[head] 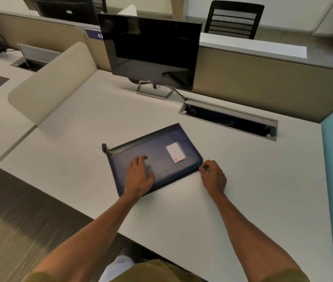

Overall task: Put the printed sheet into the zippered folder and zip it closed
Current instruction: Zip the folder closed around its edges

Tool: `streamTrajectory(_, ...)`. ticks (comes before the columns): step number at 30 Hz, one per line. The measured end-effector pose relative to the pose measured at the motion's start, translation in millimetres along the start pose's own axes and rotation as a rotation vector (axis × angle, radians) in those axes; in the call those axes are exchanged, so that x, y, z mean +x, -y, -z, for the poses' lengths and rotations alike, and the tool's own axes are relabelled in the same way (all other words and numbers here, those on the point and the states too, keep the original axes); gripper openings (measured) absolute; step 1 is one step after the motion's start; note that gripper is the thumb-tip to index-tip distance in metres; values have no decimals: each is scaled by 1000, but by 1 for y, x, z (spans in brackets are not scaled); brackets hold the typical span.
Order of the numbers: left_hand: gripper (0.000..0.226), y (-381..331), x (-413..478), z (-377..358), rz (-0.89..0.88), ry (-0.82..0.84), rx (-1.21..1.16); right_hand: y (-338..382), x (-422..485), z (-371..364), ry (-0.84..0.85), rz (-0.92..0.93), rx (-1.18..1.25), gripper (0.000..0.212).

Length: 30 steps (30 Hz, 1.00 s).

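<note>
Flat on the white surface (182,210), ahead of a dark monitor (151,49): dark blue zippered folder (161,157) with a white label (175,152) on its cover. Left hand (140,176) spread open, pressing down on the folder's near half; right hand (213,176) pinched narrow on the metal zipper pull (201,167) at the folder's right corner. Printed sheet not visible.

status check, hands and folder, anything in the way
Left hand flat on folder, pinning it. Right hand pinching zipper pull at near right corner. No sheet visible. Desk around folder bare.
</note>
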<state>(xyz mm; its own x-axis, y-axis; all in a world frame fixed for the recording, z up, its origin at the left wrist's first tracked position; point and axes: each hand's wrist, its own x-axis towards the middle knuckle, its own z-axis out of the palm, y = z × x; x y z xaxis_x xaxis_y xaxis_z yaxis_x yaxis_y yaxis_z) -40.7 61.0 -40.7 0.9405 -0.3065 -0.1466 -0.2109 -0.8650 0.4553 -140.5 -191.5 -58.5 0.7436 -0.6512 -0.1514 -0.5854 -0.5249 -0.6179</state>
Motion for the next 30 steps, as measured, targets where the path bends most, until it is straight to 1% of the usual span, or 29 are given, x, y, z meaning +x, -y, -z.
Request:
streamTrajectory(2,60,-27,13,-8,-144,88,59,1,3,1,13,-8,-8,17)
streamTrajectory(4,59,-51,25,-17,-238,124,107,2,6,1,17,-25,-21,15)
streamTrajectory(7,56,-79,40,-29,-315,151,137,2,7,0,15,-60,-12,15)
streamTrajectory(11,51,-102,60,-42,-414,213,198,0,11,1,25,-62,-16,13)
streamTrajectory(12,53,-108,65,-45,-441,238,216,-1,13,2,31,-59,-25,13)
streamTrajectory(13,61,-114,70,-47,-476,278,249,-2,15,2,37,-57,-35,13)
streamTrajectory(15,83,-123,77,-51,-536,380,369,-2,16,2,48,-40,-49,15)
streamTrajectory(16,92,-128,81,-54,-553,426,440,-3,17,3,48,-33,-52,16)
streamTrajectory(17,95,-131,85,-57,-563,455,499,-3,18,3,47,-30,-56,16)
streamTrajectory(20,89,-137,93,-65,-586,465,582,-6,20,3,17,-41,-58,16)
streamTrajectory(24,82,-137,94,-68,-640,440,574,-8,29,3,-53,-116,10,14)
streamTrajectory(27,86,-129,92,-69,-702,430,531,-5,43,3,-36,-94,45,15)
streamTrajectory(30,93,-122,100,-63,-711,419,432,-3,56,4,16,-44,58,13)
